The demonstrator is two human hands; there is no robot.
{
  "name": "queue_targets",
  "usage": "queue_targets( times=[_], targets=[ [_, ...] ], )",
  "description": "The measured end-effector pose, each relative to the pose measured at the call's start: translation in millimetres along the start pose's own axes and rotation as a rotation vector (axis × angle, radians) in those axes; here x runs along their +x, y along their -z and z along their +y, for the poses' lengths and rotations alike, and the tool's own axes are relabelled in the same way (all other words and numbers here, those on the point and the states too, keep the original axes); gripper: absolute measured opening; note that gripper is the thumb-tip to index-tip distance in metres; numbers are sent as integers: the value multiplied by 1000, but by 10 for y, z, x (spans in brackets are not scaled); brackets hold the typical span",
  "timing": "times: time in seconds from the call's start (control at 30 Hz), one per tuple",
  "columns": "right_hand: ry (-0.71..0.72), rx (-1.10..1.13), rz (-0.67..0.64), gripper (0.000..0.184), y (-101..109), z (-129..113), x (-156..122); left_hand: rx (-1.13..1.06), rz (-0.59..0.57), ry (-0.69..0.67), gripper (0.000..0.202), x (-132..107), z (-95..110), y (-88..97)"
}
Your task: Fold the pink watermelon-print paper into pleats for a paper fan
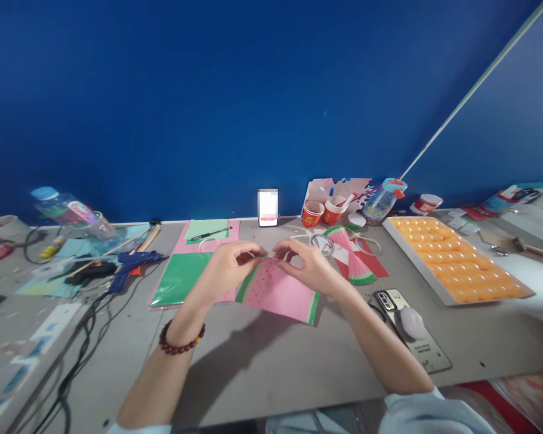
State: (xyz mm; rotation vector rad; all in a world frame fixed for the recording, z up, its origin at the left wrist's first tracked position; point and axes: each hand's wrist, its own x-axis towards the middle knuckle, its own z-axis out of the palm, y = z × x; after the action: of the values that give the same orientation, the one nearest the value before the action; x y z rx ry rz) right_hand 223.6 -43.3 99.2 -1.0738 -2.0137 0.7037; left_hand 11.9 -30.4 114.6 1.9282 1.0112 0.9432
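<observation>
A pink paper sheet [278,292] with green end strips and black dots, like a watermelon slice, is lifted slightly off the grey table [262,355]. My left hand [228,265] pinches its upper left edge, fingers closed. My right hand [305,265] pinches its upper edge just to the right, fingers closed too. A dark red bead bracelet [181,340] sits on my left wrist.
Green and pink paper sheets [181,274] and a blue glue gun [133,265] lie left. A folded watermelon fan [350,256], red cups [323,212], a tray of orange balls [461,259], a phone [389,298] and a standing phone [268,207] are nearby. Cables trail at left.
</observation>
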Motion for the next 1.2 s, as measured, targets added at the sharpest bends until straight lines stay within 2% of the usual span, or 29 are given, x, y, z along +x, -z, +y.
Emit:
queue_targets(
  times=[0.07, 0.17, 0.3, 0.4, 0.57, 0.73, 0.83, 0.97, 1.07, 1.2],
  targets=[
    [-37, -17, -30, 26, 37, 84, -9, 6, 11, 19, 14, -5, -6, 30],
    [-80, -56, -59, 15, 96, 212, -57, 26, 34, 97, 12, -17, -41, 86],
    [-137, -59, -40, 13, 98, 338, -177, 13, 30, 191, 10, -62, -201, 62],
    [-168, -64, -25, 14, -5, 414, -272, -34, -5, 197, 14, -132, -377, -63],
    [-162, -77, -73, 16, -266, 500, -373, -140, 12, 218, 21, -290, -643, -270],
    [-101, -201, -96, 16, -413, 506, -407, -164, -13, 256, 26, -384, -902, -328],
    [-85, -285, -113, 14, -444, 523, -396, -120, -6, 226, 27, -395, -1023, -336],
    [-72, -231, -127, 8, -492, 567, -346, -79, 42, 149, 24, -413, -1067, -366],
    [-67, -189, -136, 11, -569, 595, -313, -98, 37, 125, 21, -443, -1056, -406],
    [-40, -296, -116, 20, -687, 613, -318, -98, 7, 132, 18, -469, -1055, -457]
  ],
)
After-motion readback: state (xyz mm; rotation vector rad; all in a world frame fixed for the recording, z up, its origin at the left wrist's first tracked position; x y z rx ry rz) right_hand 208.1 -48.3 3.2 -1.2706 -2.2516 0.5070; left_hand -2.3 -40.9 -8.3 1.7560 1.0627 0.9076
